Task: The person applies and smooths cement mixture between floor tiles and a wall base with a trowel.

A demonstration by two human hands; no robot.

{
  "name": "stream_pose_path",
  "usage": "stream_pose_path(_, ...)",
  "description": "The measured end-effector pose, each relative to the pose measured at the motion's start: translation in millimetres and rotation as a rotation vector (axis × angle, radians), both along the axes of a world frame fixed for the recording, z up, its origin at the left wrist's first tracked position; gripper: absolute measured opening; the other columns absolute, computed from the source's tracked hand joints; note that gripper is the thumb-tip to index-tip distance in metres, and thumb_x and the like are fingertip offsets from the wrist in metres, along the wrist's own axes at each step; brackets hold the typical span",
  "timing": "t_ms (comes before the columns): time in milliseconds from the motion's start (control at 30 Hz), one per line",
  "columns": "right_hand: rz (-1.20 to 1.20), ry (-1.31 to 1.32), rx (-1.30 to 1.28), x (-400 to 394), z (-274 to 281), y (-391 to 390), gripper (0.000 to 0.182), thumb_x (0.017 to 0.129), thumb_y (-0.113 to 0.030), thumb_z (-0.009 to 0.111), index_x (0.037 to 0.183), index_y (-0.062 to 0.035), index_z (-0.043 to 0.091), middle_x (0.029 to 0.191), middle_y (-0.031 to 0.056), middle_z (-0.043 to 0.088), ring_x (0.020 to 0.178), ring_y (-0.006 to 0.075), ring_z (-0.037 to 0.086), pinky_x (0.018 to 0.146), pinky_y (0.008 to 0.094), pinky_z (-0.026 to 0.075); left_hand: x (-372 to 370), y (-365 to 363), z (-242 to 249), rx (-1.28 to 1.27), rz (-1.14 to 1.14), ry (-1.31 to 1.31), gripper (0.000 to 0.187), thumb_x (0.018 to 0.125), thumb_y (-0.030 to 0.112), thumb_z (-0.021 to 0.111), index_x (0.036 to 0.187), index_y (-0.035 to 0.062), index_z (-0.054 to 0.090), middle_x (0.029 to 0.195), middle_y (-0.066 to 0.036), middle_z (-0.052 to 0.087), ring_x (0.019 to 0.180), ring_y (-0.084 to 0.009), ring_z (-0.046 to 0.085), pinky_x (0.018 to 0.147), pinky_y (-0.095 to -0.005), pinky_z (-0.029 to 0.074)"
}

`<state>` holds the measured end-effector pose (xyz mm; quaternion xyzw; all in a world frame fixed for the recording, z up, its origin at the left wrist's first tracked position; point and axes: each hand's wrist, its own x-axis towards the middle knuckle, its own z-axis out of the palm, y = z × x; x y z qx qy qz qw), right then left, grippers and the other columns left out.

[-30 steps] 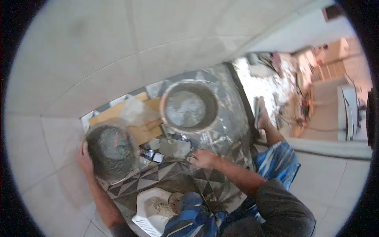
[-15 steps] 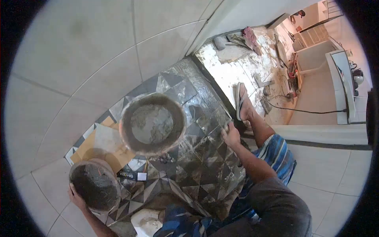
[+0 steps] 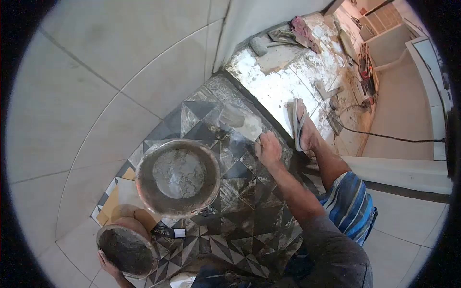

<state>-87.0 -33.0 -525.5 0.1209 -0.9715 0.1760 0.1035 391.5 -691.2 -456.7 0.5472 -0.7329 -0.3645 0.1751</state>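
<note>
My right hand [image 3: 270, 149] is closed on a flat trowel [image 3: 244, 121], whose pale blade lies over the patterned tile floor near the doorway. My left hand [image 3: 109, 264] is at the outer left side of a small bucket [image 3: 126, 250] with dark grey wet mix inside; its fingers are partly hidden by the wall of the bucket. Between the hands stands a larger round tub [image 3: 144, 185] holding grey mortar [image 3: 178, 173].
Cardboard [image 3: 109, 206] and a dark labelled box [image 3: 168, 232] lie beside the tubs. Past the dark threshold [image 3: 261, 110] are a mallet [image 3: 259, 46], a pink cloth [image 3: 302, 31], tools and a black cable [image 3: 384, 137]. A tiled wall [image 3: 115, 57] rises at the left.
My right hand has moved up and left, and the trowel blade now shows flat. The small bucket is tilted more, with my left hand still at its side. The view has shifted.
</note>
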Motion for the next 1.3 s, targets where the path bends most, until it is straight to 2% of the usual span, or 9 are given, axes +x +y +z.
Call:
stream_pose_path(133, 0.133, -0.055, -0.023, 22.4, 59.9, -33.8, 0.019, 0.082, -0.015, 0.07, 0.093, -0.0052, 0.059, 0.086, 0.0158, 0.058, 0.078, 0.0391, 0.059, 0.066, 0.0459, 0.048, 15.9, -8.6, -10.1, -0.088, -0.265, -0.038, 0.049, 0.104, 0.034, 0.05, 0.129, -0.0066, 0.059, 0.124, -0.018, 0.063, 0.112, -0.026, 0.059, 0.098, -0.0385, 0.045)
stream_pose_path(233, 0.294, -0.126, -0.329, 65.6, 122.1, -98.3, 0.021, 0.087, -0.018, 0.07, 0.1, -0.0045, 0.062, 0.082, 0.0123, 0.063, 0.069, 0.0309, 0.063, 0.061, 0.0397, 0.05, -20.4, 20.4, 22.2, 0.054, -0.086, -0.002, 0.043, 0.103, 0.03, 0.05, 0.131, -0.0008, 0.06, 0.129, -0.017, 0.061, 0.118, -0.0259, 0.056, 0.104, -0.0391, 0.042)
stream_pose_path(400, 0.6, -1.006, -0.745, 174.1, 165.3, -211.7, 0.025, 0.096, -0.028, 0.064, 0.101, -0.0035, 0.062, 0.076, 0.0023, 0.063, 0.065, 0.0103, 0.058, 0.058, 0.0305, 0.049, -18.6, 24.6, 23.3, -0.279, 0.065, -0.248, 0.05, 0.095, 0.045, 0.06, 0.125, 0.0042, 0.066, 0.12, -0.023, 0.064, 0.116, -0.0362, 0.058, 0.103, -0.0421, 0.041)
stream_pose_path(533, 0.765, -1.804, -0.494, 242.1, 157.6, -308.9, 0.032, 0.099, -0.035, 0.06, 0.092, -0.0037, 0.06, 0.068, 0.0002, 0.055, 0.057, 0.0081, 0.054, 0.049, 0.0259, 0.044, -23.9, 35.6, 40.9, -0.24, 0.076, -0.106, 0.052, 0.092, 0.047, 0.063, 0.121, 0.0041, 0.068, 0.114, -0.021, 0.066, 0.112, -0.0362, 0.06, 0.1, -0.0433, 0.044)
stream_pose_path(833, 0.741, -1.672, -0.128, 272.8, 71.3, -343.2, 0.047, 0.097, -0.048, 0.058, 0.073, -0.007, 0.055, 0.057, -0.0024, 0.046, 0.047, 0.0095, 0.042, 0.043, 0.0282, 0.035, -12.6, 22.2, 14.0, -0.316, 0.136, -0.343, 0.058, 0.089, 0.058, 0.06, 0.122, 0.0123, 0.07, 0.122, -0.019, 0.063, 0.113, -0.0364, 0.058, 0.099, -0.0446, 0.045)
stream_pose_path(1067, 0.61, -1.768, -0.121, 267.6, 65.9, -330.3, 0.041, 0.097, -0.041, 0.062, 0.08, -0.0037, 0.062, 0.058, -0.0003, 0.051, 0.045, 0.0094, 0.048, 0.043, 0.0277, 0.039, -8.0, 17.9, 8.6, -0.322, 0.13, -0.302, 0.056, 0.088, 0.062, 0.059, 0.122, 0.0192, 0.07, 0.116, -0.017, 0.063, 0.112, -0.0362, 0.059, 0.096, -0.0468, 0.046)
stream_pose_path(1133, 1.203, -1.258, -0.244, 260.2, 29.2, -306.3, 0.045, 0.094, -0.045, 0.064, 0.079, -0.0027, 0.061, 0.058, 0.0006, 0.052, 0.044, 0.0106, 0.048, 0.043, 0.0282, 0.04, -11.0, 19.1, 15.7, -0.332, 0.135, -0.266, 0.056, 0.088, 0.062, 0.059, 0.122, 0.0186, 0.07, 0.115, -0.016, 0.063, 0.112, -0.0359, 0.059, 0.095, -0.047, 0.047)
stream_pose_path(1167, 1.216, -1.249, -0.241, 253.3, 35.7, -302.6, 0.045, 0.094, -0.045, 0.064, 0.079, -0.0027, 0.061, 0.058, 0.0006, 0.052, 0.044, 0.0106, 0.048, 0.043, 0.0282, 0.04, -13.0, 19.7, 21.7, -0.312, 0.126, -0.253, 0.053, 0.089, 0.056, 0.061, 0.122, 0.0163, 0.07, 0.114, -0.017, 0.065, 0.111, -0.0359, 0.06, 0.095, -0.0454, 0.046)
stream_pose_path(1300, 0.587, -1.497, 0.129, 241.9, 72.3, -256.1, 0.051, 0.095, -0.048, 0.062, 0.078, 0.0008, 0.061, 0.059, 0.007, 0.054, 0.056, 0.0198, 0.054, 0.05, 0.0368, 0.045, -15.3, 26.3, 32.1, -0.258, 0.125, -0.234, 0.05, 0.09, 0.051, 0.063, 0.121, 0.0126, 0.07, 0.112, -0.019, 0.066, 0.109, -0.0364, 0.061, 0.095, -0.0436, 0.046)
